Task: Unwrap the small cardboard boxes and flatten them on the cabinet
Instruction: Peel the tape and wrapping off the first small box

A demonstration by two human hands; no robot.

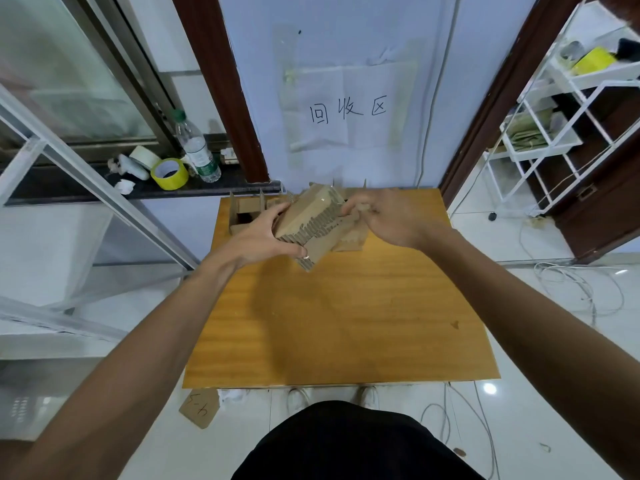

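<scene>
1. The cardboard bundle is held in the air over the far part of the worktop, tilted, with its near end lower left and its far end upper right.
2. The left hand grips the near-left end. Its fingers are curled under the lower edge and the thumb lies over the top face, clamped on the cardboard.
3. The right hand is at the far-right end. Its fingers are pinched together on the bundle's edge or on the wrap there; I cannot tell which.
4. Handling, as a judgement:
   - It is light, since one hand could carry it.
   - The corrugated board is stiff across the flutes but creases easily along them.
   - The jagged cut edges show on the side and give good friction.
5. The glossy patch on the upper face looks like clear tape or film. If so, it is slippery and stretchy, so it is better picked at a loose end than on the smooth face.
6. Where to hold: brace the short end with one hand and peel from the opposite end with the other. To flatten, press with the palm on the broad face against the worktop.
7. Risk: the board may tear if the tape is yanked.
8. Nearby on the far worktop are an open box to the left and flat cardboard under and behind the bundle.
</scene>
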